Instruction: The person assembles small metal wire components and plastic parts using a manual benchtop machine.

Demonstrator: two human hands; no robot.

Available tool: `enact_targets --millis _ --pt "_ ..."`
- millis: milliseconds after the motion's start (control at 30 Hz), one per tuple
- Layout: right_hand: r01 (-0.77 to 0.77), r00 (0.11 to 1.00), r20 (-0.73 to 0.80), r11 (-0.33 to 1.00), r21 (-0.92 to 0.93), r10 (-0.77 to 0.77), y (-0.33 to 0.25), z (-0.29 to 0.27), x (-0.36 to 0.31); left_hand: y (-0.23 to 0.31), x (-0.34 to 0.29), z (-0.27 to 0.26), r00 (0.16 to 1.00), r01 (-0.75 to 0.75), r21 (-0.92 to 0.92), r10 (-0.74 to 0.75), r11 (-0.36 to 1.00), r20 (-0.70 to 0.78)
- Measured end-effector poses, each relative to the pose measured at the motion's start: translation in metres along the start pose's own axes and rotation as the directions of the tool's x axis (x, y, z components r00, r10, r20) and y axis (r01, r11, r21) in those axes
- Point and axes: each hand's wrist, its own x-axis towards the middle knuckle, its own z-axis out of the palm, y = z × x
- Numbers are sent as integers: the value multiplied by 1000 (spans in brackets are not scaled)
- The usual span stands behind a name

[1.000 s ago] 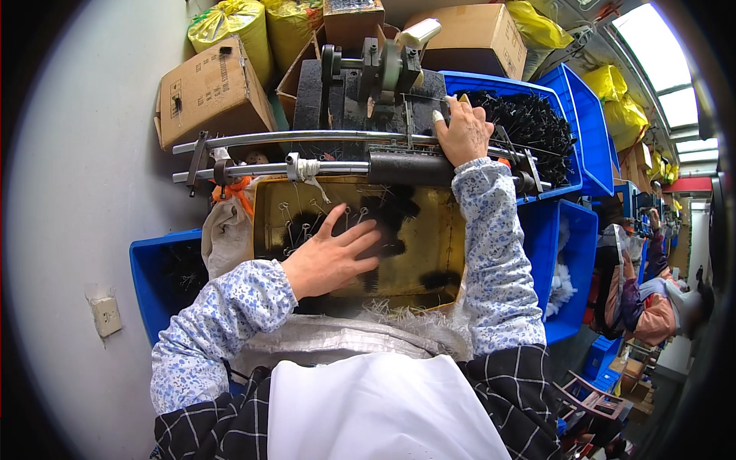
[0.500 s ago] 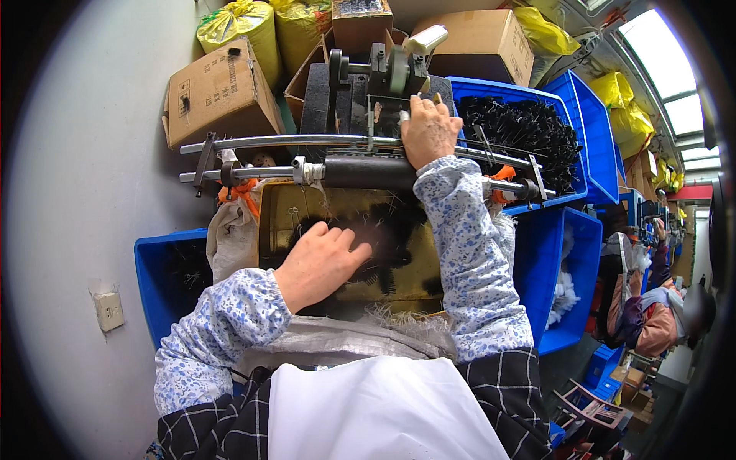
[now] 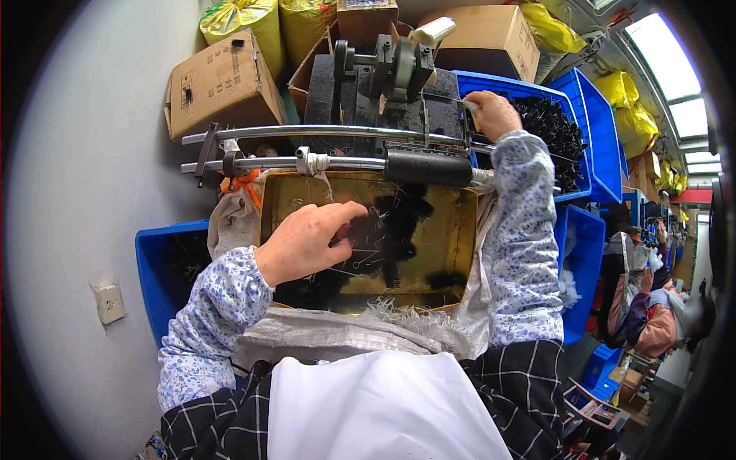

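Observation:
My left hand (image 3: 307, 239) reaches into a brass-coloured tray (image 3: 460, 253) and pinches one of the small black bristly brushes (image 3: 395, 230) that lie loose in it. My right hand (image 3: 493, 113) is up at the right end of a bench machine (image 3: 383, 73), its fingers closed on a thin wire stem beside the metal rails (image 3: 322, 134). A dark cylinder (image 3: 428, 167) sits on the lower rail just under that hand. Both forearms wear blue flowered sleeve covers.
Blue bins (image 3: 590, 130) full of black brushes stand at the right, another blue bin (image 3: 165, 261) at the left. Cardboard boxes (image 3: 222, 80) and yellow sacks (image 3: 245, 19) are stacked behind the machine. Another person (image 3: 652, 314) sits at the far right. A white wall (image 3: 84, 192) runs along the left.
My right hand has moved up and right, from the dark cylinder to the machine's right end. My left hand has shifted from lying flat on the brushes to pinching one.

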Motion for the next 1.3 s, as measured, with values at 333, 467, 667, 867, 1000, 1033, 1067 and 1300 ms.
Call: enact_targets --millis 333,467,667,867,1000,1033,1067,1300 --pt "331 943 -218 676 659 -250 -127 -20 -132 12 19 6 975 -77 -274 15 959 -223" --pt "274 961 -220 464 842 -168 -155 -3 -144 9 21 12 954 -148 -320 50 936 -296" --pt "257 830 -556 908 330 -32 -103 2 -74 -1 -18 11 996 -35 544 75 838 -51" --pt "-20 898 -437 988 -153 -49 -65 23 -33 -11 -24 16 994 -74 555 108 829 -29" --pt "-12 907 -420 993 -115 -38 -64 26 -28 -9 -24 6 989 -82 425 127 901 -81" --pt "-11 911 -412 998 -69 -19 -64 27 -27 -10 -24 7 989 -81 425 127 902 -81" --pt "-9 911 -412 998 -69 -20 -64 27 -27 -13 -24 8 980 -75 392 139 917 -139" --pt "12 925 -380 1000 -23 -20 -60 25 -26 -4 -22 0 957 -153 236 203 960 -206"
